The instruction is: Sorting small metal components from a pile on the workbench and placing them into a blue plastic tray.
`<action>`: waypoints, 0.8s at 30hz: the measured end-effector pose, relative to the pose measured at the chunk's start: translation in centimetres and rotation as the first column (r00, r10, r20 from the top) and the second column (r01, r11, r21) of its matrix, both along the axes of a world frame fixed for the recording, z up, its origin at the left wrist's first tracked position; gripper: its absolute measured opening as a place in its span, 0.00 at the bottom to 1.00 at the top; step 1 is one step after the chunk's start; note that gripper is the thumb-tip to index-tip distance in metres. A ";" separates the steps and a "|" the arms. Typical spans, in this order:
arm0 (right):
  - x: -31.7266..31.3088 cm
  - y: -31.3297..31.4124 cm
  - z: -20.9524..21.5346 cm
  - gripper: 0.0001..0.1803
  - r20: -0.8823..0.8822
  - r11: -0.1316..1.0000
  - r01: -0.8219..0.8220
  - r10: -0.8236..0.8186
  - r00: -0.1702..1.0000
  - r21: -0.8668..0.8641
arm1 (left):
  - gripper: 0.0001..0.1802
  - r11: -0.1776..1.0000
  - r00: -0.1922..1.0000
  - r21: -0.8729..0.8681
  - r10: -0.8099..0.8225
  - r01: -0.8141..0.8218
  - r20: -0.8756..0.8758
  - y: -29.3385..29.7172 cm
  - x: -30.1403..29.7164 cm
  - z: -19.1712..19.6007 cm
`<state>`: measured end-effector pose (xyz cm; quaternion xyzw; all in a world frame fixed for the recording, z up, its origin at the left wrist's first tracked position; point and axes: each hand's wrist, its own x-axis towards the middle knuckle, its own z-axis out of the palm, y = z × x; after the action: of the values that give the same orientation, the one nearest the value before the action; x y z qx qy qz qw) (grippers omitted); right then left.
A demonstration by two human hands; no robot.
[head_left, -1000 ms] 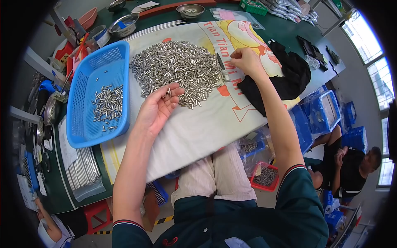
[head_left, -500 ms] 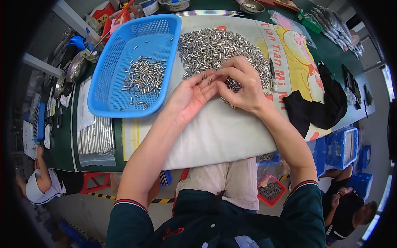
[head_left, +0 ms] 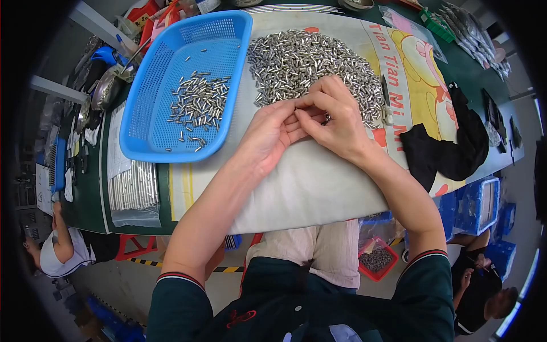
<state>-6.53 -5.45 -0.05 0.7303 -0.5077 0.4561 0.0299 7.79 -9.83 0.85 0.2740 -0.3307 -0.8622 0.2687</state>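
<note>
My left hand [head_left: 269, 134] and my right hand [head_left: 336, 117] meet at the fingertips, just in front of a wide heap of small silver metal pins [head_left: 307, 60]. The left fingers are curled, its thumb against the fingertips of the right hand. My right hand is closed in a pinch, thumb against forefinger. Whatever lies between the fingertips is hidden or too small to name. To the left stands a blue plastic basket [head_left: 130, 122] with a smaller pile of the same pins [head_left: 199, 102] on its bottom.
The heap lies on a pale printed cloth [head_left: 296, 188] over a green table [head_left: 102, 194]. Bagged metal rods [head_left: 134, 185] lie left of the cloth, a black cloth [head_left: 439, 151] at right. Below, a red bin [head_left: 378, 259] holds small parts. Other people sit at both sides.
My left palm was turned up with a few pins showing on its fingers; it has since rolled inward and curled, hiding them. The right hand stays pinched against it. The view has shifted slightly.
</note>
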 end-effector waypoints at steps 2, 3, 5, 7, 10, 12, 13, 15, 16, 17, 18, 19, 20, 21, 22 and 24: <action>0.0 -0.1 -0.1 0.07 0.044 1.000 -0.007 0.006 0.999 0.015 | 0.14 1.000 1.000 0.000 -0.004 0.004 0.001 0.1 0.0 0.1; 0.0 -0.1 0.0 0.05 0.111 0.998 -0.017 0.011 0.994 0.055 | 0.14 1.000 1.000 0.000 -0.007 0.007 -0.001 0.1 0.0 0.1; -0.1 -0.1 0.1 0.04 0.176 0.995 -0.027 0.011 0.984 0.092 | 0.13 0.999 0.998 -0.033 -0.023 0.025 0.050 0.0 0.1 0.0; -0.3 -0.2 0.1 0.03 0.325 0.979 -0.067 0.002 0.946 0.190 | 0.13 0.997 0.994 -0.067 -0.035 0.042 0.100 -0.2 0.4 -0.3; -0.7 0.0 0.1 0.06 0.602 0.903 -0.246 -0.016 0.798 0.351 | 0.11 0.983 0.987 -0.149 -0.089 0.109 0.132 -0.5 0.6 -0.4; -1.0 0.0 0.0 0.08 0.646 0.890 -0.295 0.000 0.764 0.349 | 0.12 0.990 0.987 -0.135 -0.019 0.041 0.161 -0.1 0.1 -0.1; -0.9 0.0 0.2 0.08 0.632 0.888 -0.281 -0.013 0.775 0.363 | 0.12 0.990 0.987 -0.137 -0.018 0.040 0.162 -0.1 0.2 0.0; -0.8 0.0 0.3 0.07 0.619 0.888 -0.267 -0.025 0.785 0.375 | 0.13 0.989 0.989 -0.138 -0.034 0.054 0.143 -0.2 0.3 0.0; -0.8 0.0 0.4 0.07 0.624 0.885 -0.269 -0.030 0.780 0.379 | 0.13 0.989 0.989 -0.139 -0.035 0.055 0.142 -0.1 0.3 0.0; -0.8 0.0 0.4 0.07 0.630 0.883 -0.271 -0.035 0.776 0.382 | 0.13 0.988 0.990 -0.139 -0.042 0.062 0.138 -0.1 0.3 0.1; -0.9 0.1 0.5 0.07 0.630 0.884 -0.270 -0.036 0.776 0.383 | 0.13 0.988 0.990 -0.139 -0.049 0.068 0.134 -0.1 0.3 0.1; -1.0 0.2 0.7 0.06 0.617 0.868 -0.275 -0.044 0.786 0.413 | 0.13 0.988 0.990 -0.139 -0.050 0.069 0.134 -0.1 0.3 0.2; -1.0 0.3 0.7 0.05 0.603 0.852 -0.281 -0.051 0.796 0.442 | 0.13 0.988 0.990 -0.139 -0.050 0.068 0.133 -0.1 0.3 0.2; -1.0 0.3 0.7 0.05 0.603 0.852 -0.280 -0.052 0.796 0.442 | 0.13 0.988 0.990 -0.140 -0.049 0.068 0.133 -0.1 0.3 0.2; -0.9 0.2 0.6 0.06 0.619 0.867 -0.276 -0.047 0.784 0.415 | 0.13 0.988 0.990 -0.140 -0.051 0.069 0.132 -0.1 0.3 0.1; -0.9 0.1 0.4 0.07 0.634 0.882 -0.270 -0.042 0.772 0.386 | 0.13 0.988 0.991 -0.131 -0.067 0.082 0.116 -0.3 0.4 -0.1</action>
<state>-7.42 -5.31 0.38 0.5531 -0.5341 0.5408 -0.3411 8.16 -10.12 0.73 0.2901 -0.4131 -0.8305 0.2354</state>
